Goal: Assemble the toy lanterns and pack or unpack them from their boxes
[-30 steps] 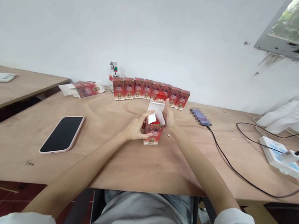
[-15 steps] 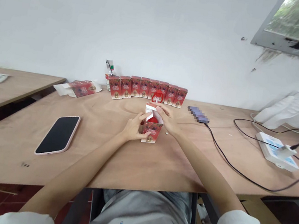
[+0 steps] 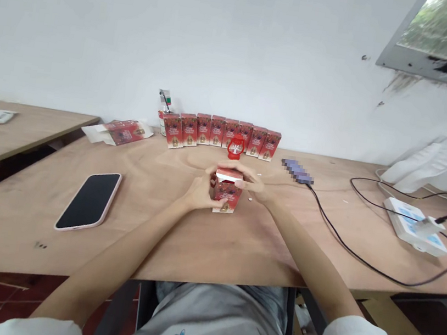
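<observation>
A small red printed carton (image 3: 227, 194) stands upright on the table in front of me, its top flap folded partly down. My left hand (image 3: 202, 189) is wrapped round the carton's left side, thumb across the front. My right hand (image 3: 253, 184) grips the lid from the right, with its thumb at the front edge and its fingers behind. A dark gap shows under the lid; what lies inside is mostly hidden. Just beyond the carton stands a small red lantern (image 3: 235, 148), touched by neither hand.
Several closed red cartons (image 3: 217, 131) form a curved row near the wall, with a bottle (image 3: 161, 116) at their left end. Flat unfolded cartons (image 3: 122, 132) lie left. A phone (image 3: 89, 201), a cabled phone (image 3: 298, 171) and a power strip (image 3: 415, 225) also rest on the table.
The carton's top flap has gone from standing open to folded nearly down over the opening. My right hand has moved with it; my left hand keeps its hold.
</observation>
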A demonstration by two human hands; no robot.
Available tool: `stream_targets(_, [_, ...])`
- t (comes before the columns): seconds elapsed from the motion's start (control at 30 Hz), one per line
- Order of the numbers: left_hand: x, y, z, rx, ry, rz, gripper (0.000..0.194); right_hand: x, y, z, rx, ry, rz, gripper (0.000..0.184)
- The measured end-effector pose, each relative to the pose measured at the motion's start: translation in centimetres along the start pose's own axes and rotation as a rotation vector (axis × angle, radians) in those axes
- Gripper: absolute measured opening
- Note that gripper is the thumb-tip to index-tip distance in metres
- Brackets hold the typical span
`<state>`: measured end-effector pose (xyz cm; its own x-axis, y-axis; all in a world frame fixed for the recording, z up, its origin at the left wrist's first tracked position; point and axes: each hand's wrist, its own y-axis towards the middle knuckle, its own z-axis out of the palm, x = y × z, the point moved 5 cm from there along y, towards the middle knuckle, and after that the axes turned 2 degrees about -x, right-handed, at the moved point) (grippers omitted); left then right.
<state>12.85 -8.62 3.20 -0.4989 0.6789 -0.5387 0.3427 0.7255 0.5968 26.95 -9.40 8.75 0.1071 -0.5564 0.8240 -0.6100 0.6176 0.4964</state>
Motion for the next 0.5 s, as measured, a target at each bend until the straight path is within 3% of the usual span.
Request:
stream_targets(0.13, [0.1, 0.0, 0.4, -0.039, -0.158, 0.075, 0.091, -0.4, 0.1, -0.3, -0.09, -0.036, -0.029, 0.033])
stream_targets(0.33, [0.4, 0.2, 0.5, 0.011, -0.261, 0.005, 0.097, -0.5, -0.1, -0.2, -0.089, -0.134, -0.072, 0.028])
stream_targets(0.5, [0.7, 0.3, 1.2, 0.189, -0.327, -0.098, 0.089, 0.1, -1.0, -0.3, -0.103, -0.407, -0.06, 0.038])
